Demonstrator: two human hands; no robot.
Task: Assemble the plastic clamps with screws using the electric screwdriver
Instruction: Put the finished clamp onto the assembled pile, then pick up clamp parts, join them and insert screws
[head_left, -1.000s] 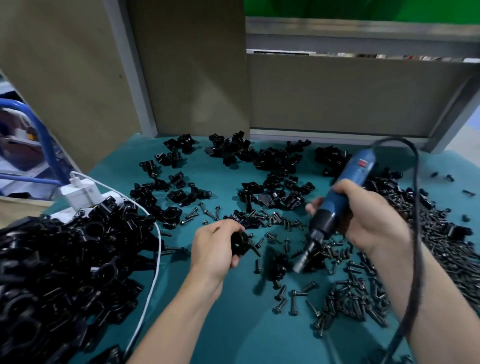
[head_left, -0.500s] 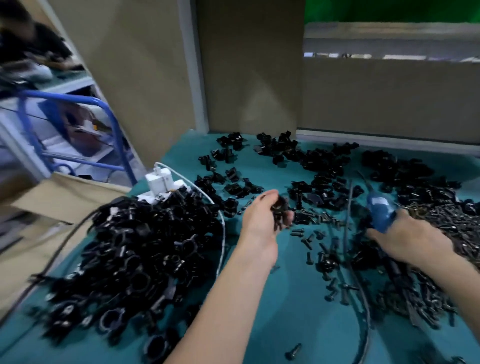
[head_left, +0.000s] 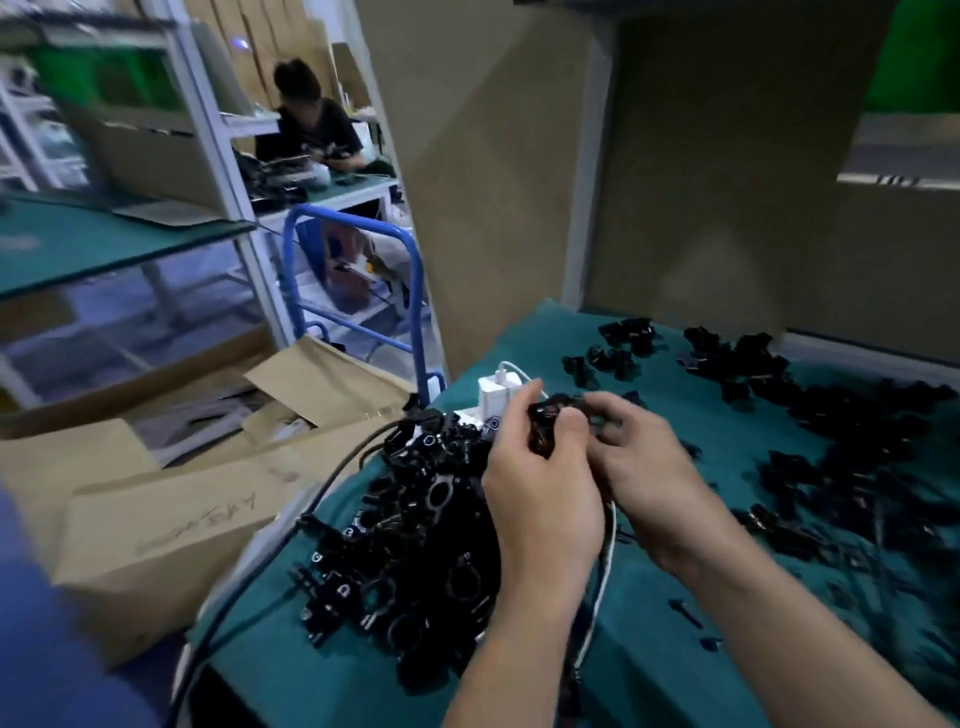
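Both hands meet above the left part of the teal table (head_left: 675, 670). My left hand (head_left: 540, 483) grips a black plastic clamp (head_left: 545, 421) between thumb and fingers. My right hand (head_left: 644, 467) curls its fingers onto the same clamp from the right. A large heap of black clamps (head_left: 415, 540) lies just below and left of the hands. Loose clamp parts (head_left: 737, 358) and dark, blurred screws (head_left: 883, 509) are spread over the right side. The electric screwdriver is not visible.
A white charger on a power strip (head_left: 496, 395) sits behind the hands, with a white cable (head_left: 605, 561) and a black cable (head_left: 332, 483) running off the near-left edge. Cardboard boxes (head_left: 171, 525) and a blue cart frame (head_left: 358, 280) stand left; a person works at a far bench.
The view has swung left. My right hand has let go of the blue screwdriver and come over to the clamp. My left hand carried the clamp up and left, above the heap.
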